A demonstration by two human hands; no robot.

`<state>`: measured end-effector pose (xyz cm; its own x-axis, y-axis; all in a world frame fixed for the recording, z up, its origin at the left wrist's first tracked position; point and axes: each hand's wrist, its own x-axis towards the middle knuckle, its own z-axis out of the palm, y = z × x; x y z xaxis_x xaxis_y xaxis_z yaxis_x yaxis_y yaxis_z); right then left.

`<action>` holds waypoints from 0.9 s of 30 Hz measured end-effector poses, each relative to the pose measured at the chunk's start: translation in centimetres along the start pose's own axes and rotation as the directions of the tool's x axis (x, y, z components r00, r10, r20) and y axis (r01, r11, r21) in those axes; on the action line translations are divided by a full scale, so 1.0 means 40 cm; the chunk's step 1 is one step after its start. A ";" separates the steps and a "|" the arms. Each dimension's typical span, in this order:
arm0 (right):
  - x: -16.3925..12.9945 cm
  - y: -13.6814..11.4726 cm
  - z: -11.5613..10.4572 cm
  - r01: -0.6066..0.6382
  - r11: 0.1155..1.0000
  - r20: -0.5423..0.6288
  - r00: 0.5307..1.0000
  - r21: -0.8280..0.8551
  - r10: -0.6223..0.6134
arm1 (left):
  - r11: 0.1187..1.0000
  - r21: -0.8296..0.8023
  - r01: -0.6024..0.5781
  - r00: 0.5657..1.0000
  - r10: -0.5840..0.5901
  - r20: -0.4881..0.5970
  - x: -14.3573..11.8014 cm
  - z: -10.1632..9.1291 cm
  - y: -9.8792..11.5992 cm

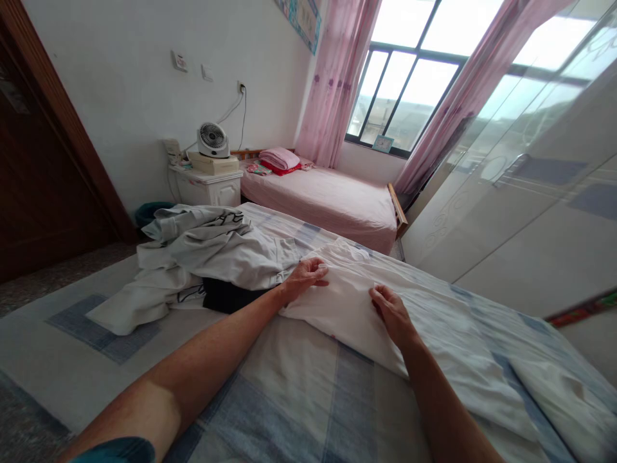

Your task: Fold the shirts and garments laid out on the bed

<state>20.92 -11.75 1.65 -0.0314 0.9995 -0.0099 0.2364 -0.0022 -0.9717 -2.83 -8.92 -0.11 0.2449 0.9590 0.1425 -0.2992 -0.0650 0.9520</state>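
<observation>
A white garment (347, 296) lies stretched across the bed in front of me, running off to the right; its exact kind is unclear. Near its left end, my left hand (304, 278) is closed, pinching the cloth between thumb and fingers. A little to the right, my right hand (388, 310) also pinches the white fabric, fingers bent. Beside my left hand, a rumpled heap of pale grey clothes (212, 247) with dark line markings rests on the bed. A black cloth (231, 296) shows from under that heap, partly hidden behind my left forearm.
The bed's blue-and-white checked sheet (308, 392) spreads beneath everything. More white cloth (563, 392) lies at the right. Beyond stand a pink-covered bed (332, 193), a white bedside cabinet (216, 193) bearing a fan (213, 138), and a glossy wardrobe (506, 212) along the right.
</observation>
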 end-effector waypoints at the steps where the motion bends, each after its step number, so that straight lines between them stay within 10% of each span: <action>1: 0.001 0.001 0.000 -0.021 0.998 0.007 1.000 0.052 0.021 | 1.000 -0.004 0.002 1.000 -0.002 0.000 0.000 -0.001 -0.002; 10: 0.001 0.005 -0.002 0.026 0.990 0.145 0.988 0.142 -0.046 | 0.993 0.089 -0.077 0.994 0.083 -0.068 -0.003 0.001 0.009; 20: -0.027 -0.069 -0.058 0.303 0.860 0.461 0.883 -0.411 -0.091 | 0.935 0.341 -0.101 0.984 0.043 0.175 -0.007 -0.049 0.041; 27: -0.052 -0.086 0.006 0.366 0.645 0.333 0.926 -0.671 -0.179 | 0.891 0.445 -0.088 0.966 -0.034 0.258 -0.014 -0.059 0.065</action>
<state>19.95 -13.85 4.97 -0.3945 0.9148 0.0867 0.7922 0.3864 -0.4723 -5.94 -8.97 1.62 0.4841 0.8573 0.1754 0.1218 -0.2645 0.9567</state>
